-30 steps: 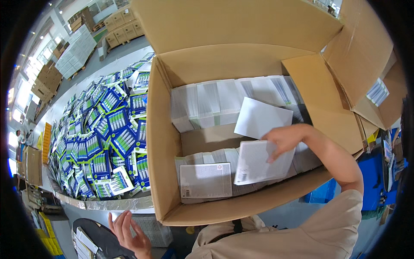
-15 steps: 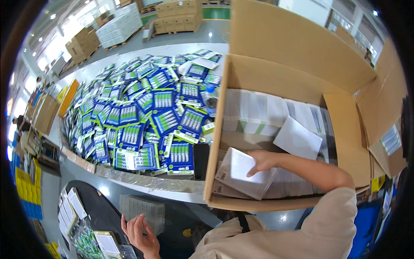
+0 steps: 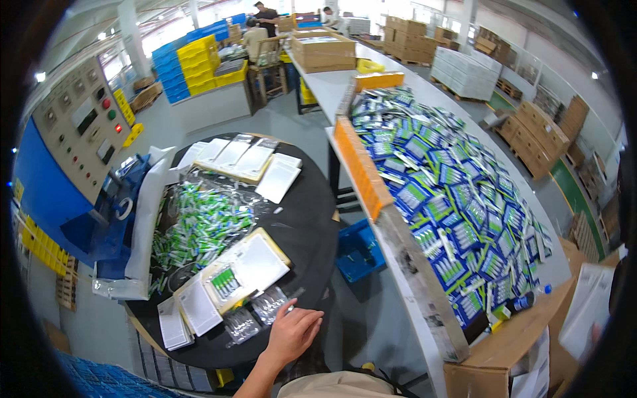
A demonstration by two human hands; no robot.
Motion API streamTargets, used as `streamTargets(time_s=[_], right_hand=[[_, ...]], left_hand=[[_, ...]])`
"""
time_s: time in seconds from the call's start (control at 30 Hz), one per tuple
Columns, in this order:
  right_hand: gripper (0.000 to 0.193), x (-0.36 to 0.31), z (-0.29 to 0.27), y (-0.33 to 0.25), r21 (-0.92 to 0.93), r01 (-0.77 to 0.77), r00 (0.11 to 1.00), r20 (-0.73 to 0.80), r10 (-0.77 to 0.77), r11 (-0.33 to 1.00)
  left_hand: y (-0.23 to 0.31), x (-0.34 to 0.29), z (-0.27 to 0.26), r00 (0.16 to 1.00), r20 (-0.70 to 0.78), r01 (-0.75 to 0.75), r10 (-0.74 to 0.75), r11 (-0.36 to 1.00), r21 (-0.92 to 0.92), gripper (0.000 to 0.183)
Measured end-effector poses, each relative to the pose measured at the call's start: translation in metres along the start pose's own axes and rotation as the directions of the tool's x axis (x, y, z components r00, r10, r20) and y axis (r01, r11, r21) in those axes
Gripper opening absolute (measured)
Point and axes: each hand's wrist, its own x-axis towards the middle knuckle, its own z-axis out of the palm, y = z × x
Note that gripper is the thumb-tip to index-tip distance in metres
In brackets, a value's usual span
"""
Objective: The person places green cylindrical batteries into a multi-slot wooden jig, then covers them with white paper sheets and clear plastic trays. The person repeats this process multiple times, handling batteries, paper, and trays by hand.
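Note:
My left hand [image 3: 294,331] hovers at the near edge of a round black turntable [image 3: 308,229], fingers loosely stretched and nothing in them. Closest to it lie clear plastic blister shells [image 3: 269,304]. Beside these, a pale fixture [image 3: 255,262] carries white cards and a shell filled with green-and-white batteries [image 3: 225,284]. Loose batteries [image 3: 199,222] form a heap in the turntable's middle. At the far right rim, a blurred bit of my right hand [image 3: 595,333] shows against white cards [image 3: 585,302], which it grips; most of that hand is hidden.
A long table [image 3: 415,338] bears a heap of blue-and-green battery packs [image 3: 458,212] behind a taped cardboard edge. An open carton [image 3: 484,371] stands near right. Left is a blue machine with a control panel [image 3: 83,126]. A blue bin [image 3: 358,249] sits below.
The view has swung left, from the carton to the turntable. My left hand is now by the blister shells. The white cards in my right hand have been lifted from the carton's inside.

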Motion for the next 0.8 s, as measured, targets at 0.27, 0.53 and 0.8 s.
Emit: streamTargets(time_s=[0.27,0.53,0.8], right_hand=[[0.060,-0.088,0.584,-0.044,0.150,-0.321,0.245,0.967,-0.071,0.935],[0.049,-0.214,0.861,-0.018,-0.224,-0.289,-0.105,0.974,0.201,0.931],[0.103,-0.239,0.821,-0.061,0.490,0.829,-0.204,0.714,-0.670,0.269]], left_hand=[[-0.117,-0.065,-0.089,0.854,-0.241,0.458,-0.461,0.886,-0.071,0.014],[-0.143,-0.121,-0.118,0.610,-0.379,0.728,-0.695,0.681,-0.078,0.014],[-0.131,-0.116,-0.085,0.507,-0.391,0.819,-0.768,0.571,-0.059,0.015]])
